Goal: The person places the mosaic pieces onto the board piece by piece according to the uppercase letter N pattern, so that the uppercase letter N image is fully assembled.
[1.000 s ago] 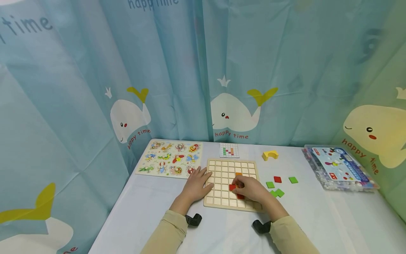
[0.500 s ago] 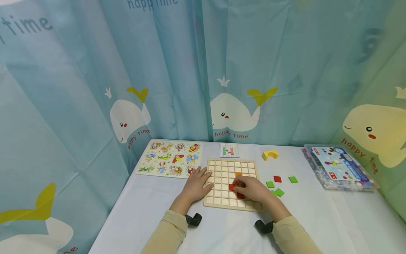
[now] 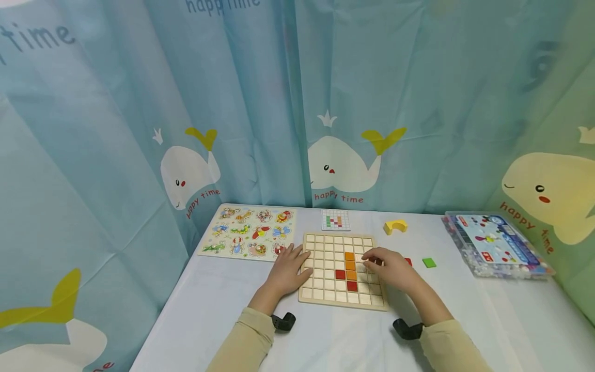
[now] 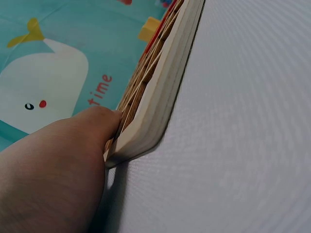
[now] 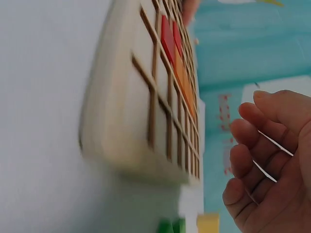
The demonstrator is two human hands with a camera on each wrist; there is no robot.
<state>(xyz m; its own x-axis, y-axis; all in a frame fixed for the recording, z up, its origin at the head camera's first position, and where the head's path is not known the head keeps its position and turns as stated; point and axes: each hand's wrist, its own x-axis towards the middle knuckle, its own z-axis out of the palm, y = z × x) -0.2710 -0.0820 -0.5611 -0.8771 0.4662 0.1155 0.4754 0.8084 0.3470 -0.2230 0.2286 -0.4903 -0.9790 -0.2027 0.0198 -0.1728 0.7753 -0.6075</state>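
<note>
A wooden grid board (image 3: pixel 327 295) lies in the middle of the table. In its cells sit a column of orange tiles (image 3: pixel 350 265), a red tile (image 3: pixel 340 274) to their left and another red tile (image 3: pixel 351 286) below. My left hand (image 3: pixel 286 271) rests on the board's left edge, fingers extended, its thumb (image 4: pixel 99 124) touching the rim in the left wrist view. My right hand (image 3: pixel 392 267) hovers over the board's right side; the right wrist view shows its fingers (image 5: pixel 245 160) loosely bent, with nothing held. It hides most of the loose tiles beyond the right edge.
A small pattern card (image 3: pixel 335 220) lies behind the board, an insect puzzle board (image 3: pixel 246 219) at the back left. To the right are a green tile (image 3: pixel 429 262), a partly covered red tile (image 3: pixel 408 261), a yellow arch block (image 3: pixel 389 227) and a clear plastic box (image 3: pixel 497 243).
My right hand has left the red tile near the board's middle and moved right, uncovering the orange column. The left hand has stayed in place.
</note>
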